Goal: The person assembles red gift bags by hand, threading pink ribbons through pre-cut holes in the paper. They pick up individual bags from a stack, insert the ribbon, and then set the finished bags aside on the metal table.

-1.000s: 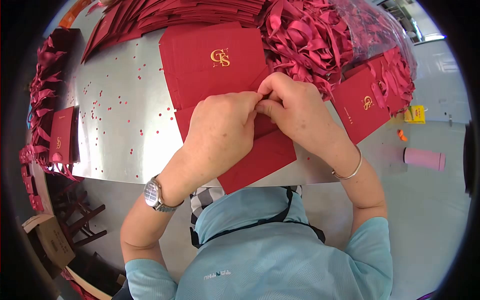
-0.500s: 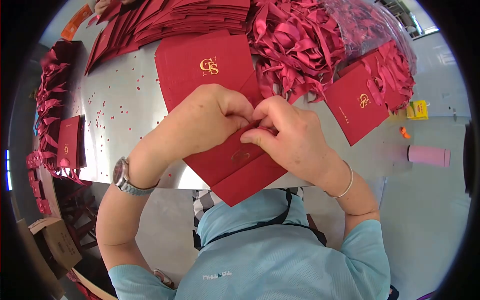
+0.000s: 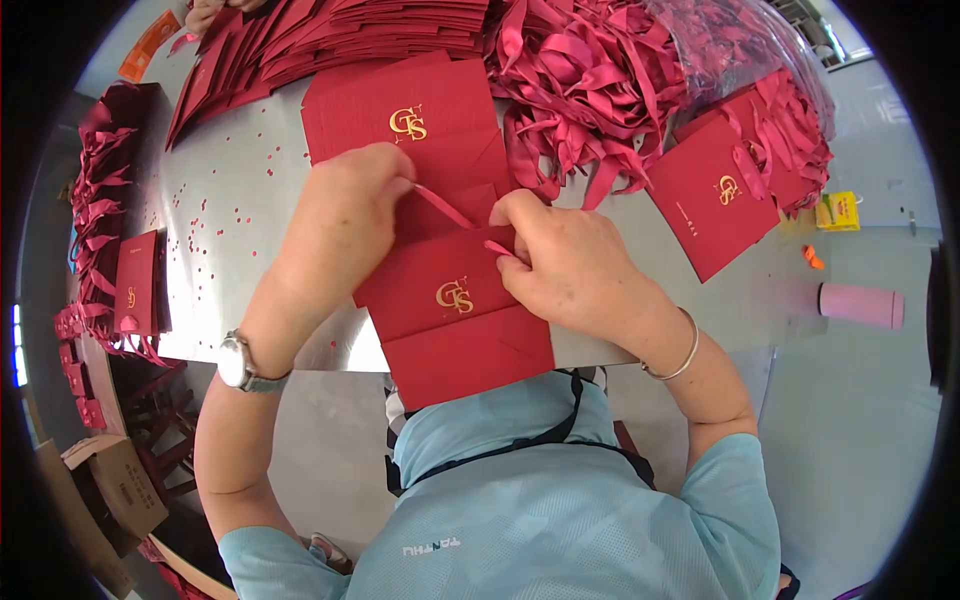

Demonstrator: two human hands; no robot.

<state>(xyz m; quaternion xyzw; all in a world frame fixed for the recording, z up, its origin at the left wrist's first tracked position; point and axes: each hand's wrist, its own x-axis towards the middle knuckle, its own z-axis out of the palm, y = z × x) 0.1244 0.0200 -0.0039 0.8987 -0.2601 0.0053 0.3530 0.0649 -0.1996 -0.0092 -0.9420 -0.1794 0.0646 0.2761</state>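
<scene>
Nearest in view is the person's pale blue shirt (image 3: 520, 500), with a cardboard box (image 3: 115, 485) on the floor to the near left. Just beyond, a flat red bag (image 3: 470, 350) with a gold logo lies on the near edge of the metal table (image 3: 230, 240), its near end hanging over the edge towards the person. The right hand (image 3: 570, 265), with a bracelet (image 3: 680, 352) on its wrist, rests on the bag's far right corner, its thumb and fingertips pinched on one end of a thin red ribbon (image 3: 450, 210). The ribbon runs up and to the left, taut above the bag, to the left hand (image 3: 340, 215), whose fingers are clenched on its other end; that wrist bears a watch (image 3: 237, 365). Touching the bag's far edge is a stack of bags (image 3: 400, 110) of the same kind, partly under the left hand. Small red paper dots (image 3: 220, 215) are scattered over the table to the left, and a smaller bag (image 3: 135, 285) lies at the left edge among ribbons. To the right, another bag (image 3: 715, 205) lies beside a pink cylinder (image 3: 860, 303) on the floor. Farther off, a heap of loose ribbons (image 3: 590, 90) lies right of the stack, and fanned rows of flat bags (image 3: 340, 35) cover the far side, where another person's hand (image 3: 205, 12) shows at the far left.
</scene>
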